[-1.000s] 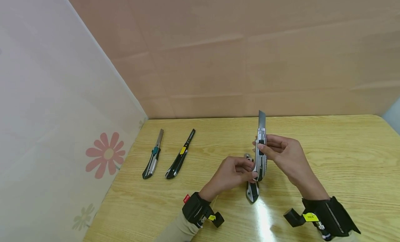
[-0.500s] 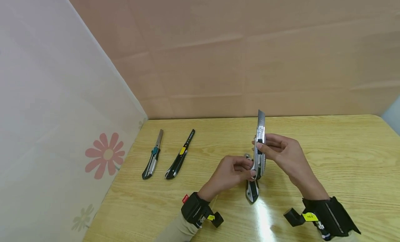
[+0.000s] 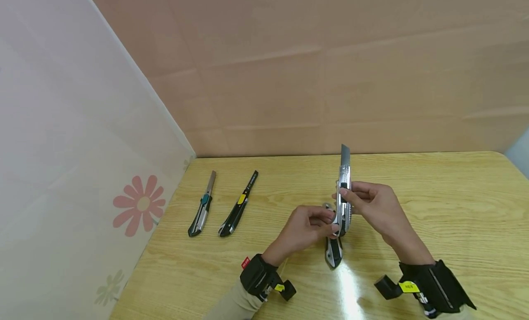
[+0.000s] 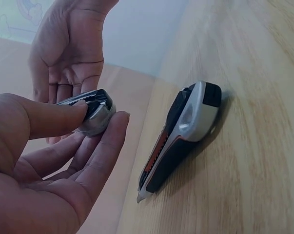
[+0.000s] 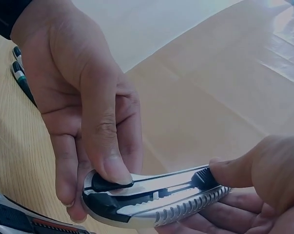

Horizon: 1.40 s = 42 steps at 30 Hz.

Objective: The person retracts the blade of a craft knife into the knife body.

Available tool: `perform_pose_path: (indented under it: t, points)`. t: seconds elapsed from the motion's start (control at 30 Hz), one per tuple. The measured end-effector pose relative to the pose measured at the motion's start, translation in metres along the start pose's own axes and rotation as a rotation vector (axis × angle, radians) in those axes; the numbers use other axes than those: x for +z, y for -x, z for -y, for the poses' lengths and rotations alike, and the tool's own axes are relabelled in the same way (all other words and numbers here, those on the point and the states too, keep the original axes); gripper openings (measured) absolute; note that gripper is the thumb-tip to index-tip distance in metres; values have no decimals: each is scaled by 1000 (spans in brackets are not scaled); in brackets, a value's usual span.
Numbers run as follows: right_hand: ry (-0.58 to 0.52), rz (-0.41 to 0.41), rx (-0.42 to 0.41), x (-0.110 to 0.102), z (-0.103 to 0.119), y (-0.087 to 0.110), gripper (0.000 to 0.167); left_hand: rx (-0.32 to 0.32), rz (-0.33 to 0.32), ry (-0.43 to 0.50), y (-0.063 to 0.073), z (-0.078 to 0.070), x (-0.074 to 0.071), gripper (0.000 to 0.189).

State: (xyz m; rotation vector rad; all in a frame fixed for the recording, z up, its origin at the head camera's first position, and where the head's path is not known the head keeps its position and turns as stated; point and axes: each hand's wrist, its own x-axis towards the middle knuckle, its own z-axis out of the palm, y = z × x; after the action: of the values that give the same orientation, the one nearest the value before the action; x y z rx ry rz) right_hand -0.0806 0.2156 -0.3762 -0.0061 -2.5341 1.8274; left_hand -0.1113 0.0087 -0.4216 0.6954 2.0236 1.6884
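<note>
A silver snap-off utility knife (image 3: pixel 342 210) stands nearly upright above the table, its bare blade (image 3: pixel 345 155) pointing up. My left hand (image 3: pixel 306 230) pinches its lower end between thumb and fingers. Higher up, my right hand (image 3: pixel 374 205) grips the body, and in the right wrist view its thumb (image 5: pixel 237 170) presses against the black slider (image 5: pixel 204 178). Beneath the held knife lies a second, black-and-silver utility knife (image 3: pixel 333 253), partly covered by the left hand in the head view. The left wrist view shows this one (image 4: pixel 181 141) whole on the wood, with a red-orange strip along its side.
Toward the left of the wooden table (image 3: pixel 446 210) lie a utility knife with a teal slider (image 3: pixel 201 212) and a black one with a yellow slider (image 3: pixel 238 207). Brown sheeting (image 3: pixel 264 81) rises behind, and a pale flowered sheet (image 3: pixel 82 150) borders the left side.
The held knife has shifted very slightly left and up. My right hand sits a touch lower on its body. My left hand and the knives on the table have stayed nearly still.
</note>
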Motion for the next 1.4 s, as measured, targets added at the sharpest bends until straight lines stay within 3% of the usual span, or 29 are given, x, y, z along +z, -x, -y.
perform_pose_path:
  t: [0.87,1.13,1.4]
  points:
    - [39,2,-24,4,2,1,45,-3,-11,0,-2,2,0,25]
    - [73,11,5,4,4,1,50,12,33,89,-2,2,1,26]
    - [71,3,-22,7,2,2,44,-5,16,53,0,3,0,31]
